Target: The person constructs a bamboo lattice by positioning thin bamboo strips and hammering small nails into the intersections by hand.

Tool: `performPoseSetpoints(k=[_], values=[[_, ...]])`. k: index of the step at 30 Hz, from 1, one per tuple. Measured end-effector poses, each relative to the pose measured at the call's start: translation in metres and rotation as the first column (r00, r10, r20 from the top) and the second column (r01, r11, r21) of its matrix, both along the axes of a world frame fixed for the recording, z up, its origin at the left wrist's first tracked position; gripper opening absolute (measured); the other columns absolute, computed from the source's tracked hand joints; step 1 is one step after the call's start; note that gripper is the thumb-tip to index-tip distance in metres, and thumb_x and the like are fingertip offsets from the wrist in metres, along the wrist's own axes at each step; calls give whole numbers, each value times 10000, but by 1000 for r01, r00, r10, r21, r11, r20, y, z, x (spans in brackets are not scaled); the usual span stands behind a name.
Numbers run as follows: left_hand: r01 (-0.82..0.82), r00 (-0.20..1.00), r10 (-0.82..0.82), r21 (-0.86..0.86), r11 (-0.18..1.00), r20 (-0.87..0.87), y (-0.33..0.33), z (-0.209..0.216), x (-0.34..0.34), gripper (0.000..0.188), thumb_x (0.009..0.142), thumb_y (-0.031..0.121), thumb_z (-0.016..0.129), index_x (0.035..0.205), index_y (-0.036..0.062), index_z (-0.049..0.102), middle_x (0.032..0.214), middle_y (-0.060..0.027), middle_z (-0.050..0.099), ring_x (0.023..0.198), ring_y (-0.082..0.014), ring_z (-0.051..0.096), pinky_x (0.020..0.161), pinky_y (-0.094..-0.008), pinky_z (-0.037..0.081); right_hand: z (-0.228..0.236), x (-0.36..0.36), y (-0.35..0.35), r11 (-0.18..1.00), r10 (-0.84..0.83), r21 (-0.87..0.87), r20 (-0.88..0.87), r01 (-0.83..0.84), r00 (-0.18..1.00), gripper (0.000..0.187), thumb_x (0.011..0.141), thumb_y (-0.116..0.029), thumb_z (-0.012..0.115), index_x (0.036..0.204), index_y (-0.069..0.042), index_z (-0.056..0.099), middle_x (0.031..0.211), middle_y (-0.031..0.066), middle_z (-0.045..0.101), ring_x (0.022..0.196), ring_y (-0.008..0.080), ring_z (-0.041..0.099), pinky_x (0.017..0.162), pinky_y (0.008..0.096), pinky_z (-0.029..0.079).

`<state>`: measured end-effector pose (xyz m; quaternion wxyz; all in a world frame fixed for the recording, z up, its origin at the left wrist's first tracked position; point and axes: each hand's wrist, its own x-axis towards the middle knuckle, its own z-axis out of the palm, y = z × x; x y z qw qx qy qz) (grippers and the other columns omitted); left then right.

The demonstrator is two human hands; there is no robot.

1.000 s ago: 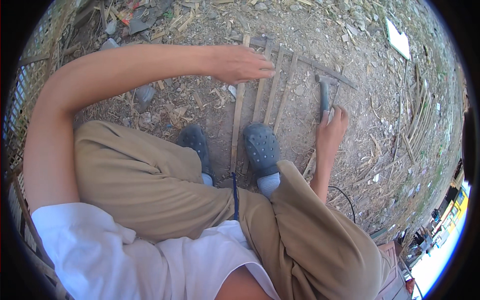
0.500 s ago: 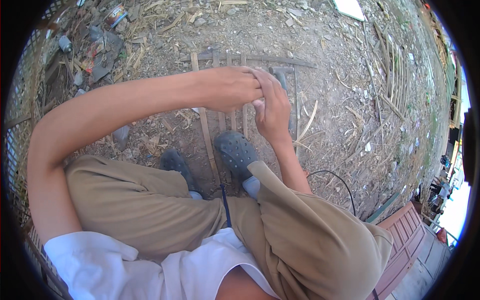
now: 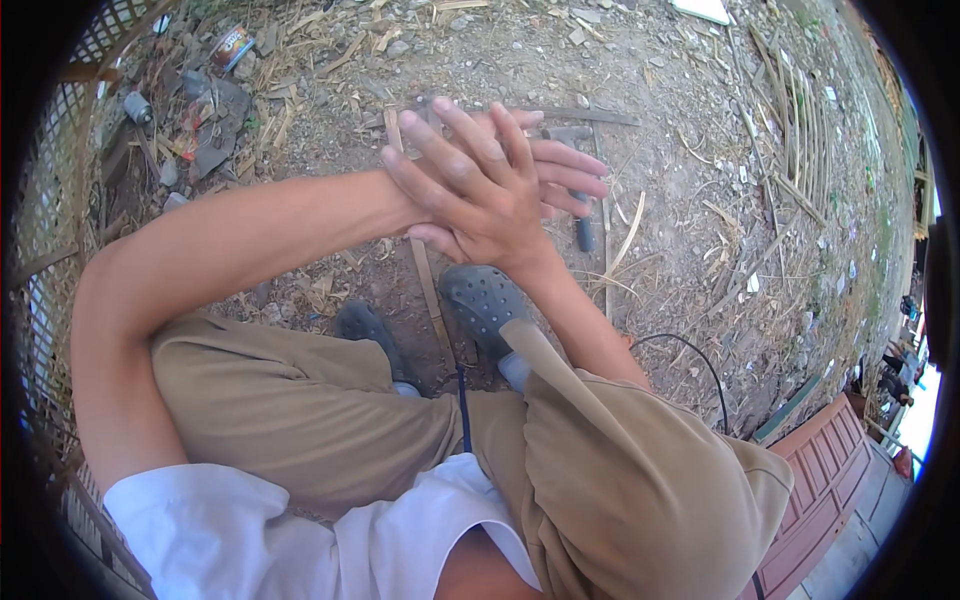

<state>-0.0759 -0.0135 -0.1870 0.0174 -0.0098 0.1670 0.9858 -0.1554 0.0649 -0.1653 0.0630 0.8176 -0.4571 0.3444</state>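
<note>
The right hand [image 3: 490, 212] is laid across the left hand [image 3: 566, 178], back side shown, its thumb set by the left wrist. Its fingers [image 3: 470, 130] are spread and pointed up-left. Those of the left are extended to the right, slightly parted; the rest of that hand is mostly covered, so exact contact between the palms cannot be told.

The hammer [image 3: 585, 235] is on the ground [image 3: 670, 290], just past the left fingertips in view — head toward the top, dark handle partly covered by the left hand. A long wooden strip [image 3: 425, 275] is seen below the crossed wrists, run down between two dark perforated clogs [image 3: 487, 308]. A thin crossbar [image 3: 592, 115] is laid flat beyond the hands, its middle hidden by them. Pale curved slivers [image 3: 626, 240] are scattered right of the hammer.

Brown trousers [image 3: 640, 480] and a white shirt [image 3: 225, 525] are worn. A black cable [image 3: 712, 370] is looped near the right forearm; a reddish panelled door [image 3: 815, 485] is placed at lower right — a can [image 3: 231, 48] at upper left.
</note>
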Motion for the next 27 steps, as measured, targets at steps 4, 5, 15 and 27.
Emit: performPoseSetpoints(k=[4,5,15,27], values=[[-177,959,198,-116,977,204,13,30,4,744,1028,560,201,1536,17,222,1599,-168,234,1464,-323,272,1221,-445,225,-21,-40,10,986,-166,-8,40,167,985,643,1016,-594,227,1333,-185,609,1478,67,484,1400,317,402,1183,534,197],[-190,954,211,-117,975,213,13,34,14,744,1028,560,201,1536,17,222,1599,-168,234,1464,-323,272,1221,-445,225,-27,-48,9,970,-240,51,19,239,970,647,1030,-573,195,1359,-175,584,1484,62,477,1406,329,392,1188,537,182],[-31,880,474,-997,77,9,21,41,39,621,1043,465,270,1531,85,322,1593,-115,298,1481,-306,252,1224,-472,183,-50,-24,9,610,-650,412,749,-677,-129,772,1038,-567,226,1498,50,280,1538,226,342,1440,356,316,1194,449,248],[34,999,32,-113,-993,19,-89,-27,116,652,956,378,545,1541,398,259,1619,36,248,1469,-254,290,1230,-480,215,5,-37,34,580,-665,-61,540,-813,-515,758,1039,-560,220,1490,42,310,1531,232,339,1436,341,326,1167,455,327]])
